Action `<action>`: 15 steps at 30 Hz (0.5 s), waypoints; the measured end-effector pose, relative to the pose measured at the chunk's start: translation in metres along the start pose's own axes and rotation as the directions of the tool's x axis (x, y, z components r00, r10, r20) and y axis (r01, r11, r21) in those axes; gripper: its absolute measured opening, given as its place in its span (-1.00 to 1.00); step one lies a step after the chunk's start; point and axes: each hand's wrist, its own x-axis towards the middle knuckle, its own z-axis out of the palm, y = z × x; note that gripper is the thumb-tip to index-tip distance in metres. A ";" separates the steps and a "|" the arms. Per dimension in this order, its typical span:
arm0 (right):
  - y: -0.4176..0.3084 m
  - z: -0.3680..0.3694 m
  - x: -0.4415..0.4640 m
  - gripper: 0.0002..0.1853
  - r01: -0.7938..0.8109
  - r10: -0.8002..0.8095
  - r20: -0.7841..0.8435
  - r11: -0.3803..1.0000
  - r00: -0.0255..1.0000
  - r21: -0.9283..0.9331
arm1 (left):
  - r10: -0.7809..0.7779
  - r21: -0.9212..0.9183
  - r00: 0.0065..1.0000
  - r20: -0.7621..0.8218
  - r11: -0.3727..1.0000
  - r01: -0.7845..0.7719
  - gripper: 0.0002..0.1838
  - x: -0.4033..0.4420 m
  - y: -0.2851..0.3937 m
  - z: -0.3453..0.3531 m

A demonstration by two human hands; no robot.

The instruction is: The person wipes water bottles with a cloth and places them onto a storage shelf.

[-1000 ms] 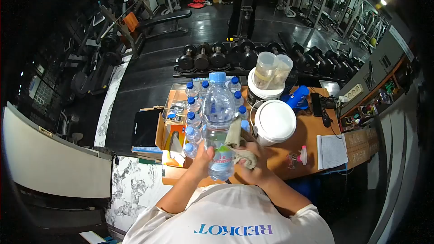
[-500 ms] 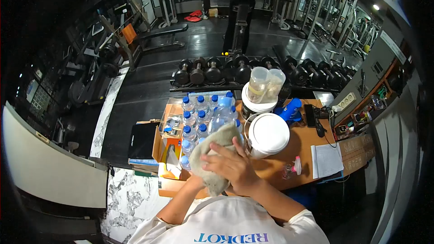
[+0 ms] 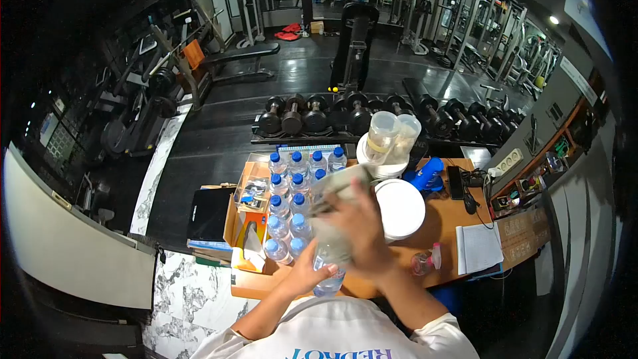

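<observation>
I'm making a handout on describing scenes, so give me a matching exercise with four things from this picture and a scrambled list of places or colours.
Things
1. large bottle
2. cloth
3. spray bottle
4. paper pad

Places or colours
A. pink at the top
B. against the right hand, blurred
C. white, by the right side of the table
D. gripped in the left hand

Pairs: 1-D, 2-B, 3-A, 4-C
</observation>
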 end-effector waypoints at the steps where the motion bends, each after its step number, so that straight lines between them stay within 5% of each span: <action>1: -0.018 0.000 0.002 -0.64 0.060 -0.051 0.111 0.995 0.993 -0.076 | 0.020 0.021 0.999 0.038 1.000 -0.020 -0.24 0.002 -0.008 -0.002; 3: -0.008 0.013 -0.016 -0.62 0.115 -0.108 0.214 0.993 0.971 -0.021 | 0.133 0.081 0.991 -0.003 0.988 -0.132 -0.24 0.012 -0.012 -0.008; 5: -0.003 0.022 -0.031 -0.60 0.166 -0.174 0.315 0.985 0.933 0.051 | -0.057 -0.184 0.998 0.002 0.981 0.056 -0.20 0.019 -0.010 -0.014; 6: -0.002 0.023 -0.037 -0.58 0.092 -0.153 0.294 0.973 0.943 0.212 | 0.121 -0.021 0.993 -0.003 0.992 -0.121 -0.17 0.015 0.006 -0.013; 9: 0.013 0.009 -0.037 -0.69 0.022 -0.132 0.214 0.891 0.968 0.453 | 0.032 0.025 0.999 -0.029 0.999 -0.031 -0.20 0.004 -0.024 -0.027; 10: 0.027 0.009 -0.044 -0.65 -0.180 0.016 0.233 0.686 0.972 0.705 | -0.015 0.051 0.974 -0.226 0.998 0.028 -0.25 -0.004 -0.073 -0.042; 11: 0.041 0.010 -0.052 -0.61 -0.331 0.151 0.295 0.375 0.944 0.866 | -0.013 0.054 0.974 -0.226 0.998 0.026 -0.25 -0.005 -0.057 -0.038; 13: 0.060 0.017 -0.059 -0.58 -0.375 0.582 0.288 0.031 0.760 0.927 | -0.075 -0.080 0.986 -0.146 0.995 0.064 -0.24 -0.008 -0.010 -0.023; 15: 0.049 0.001 -0.037 -0.61 -0.222 0.754 0.023 0.164 0.657 0.961 | -0.071 -0.057 0.985 -0.155 0.996 0.062 -0.21 -0.006 -0.009 -0.023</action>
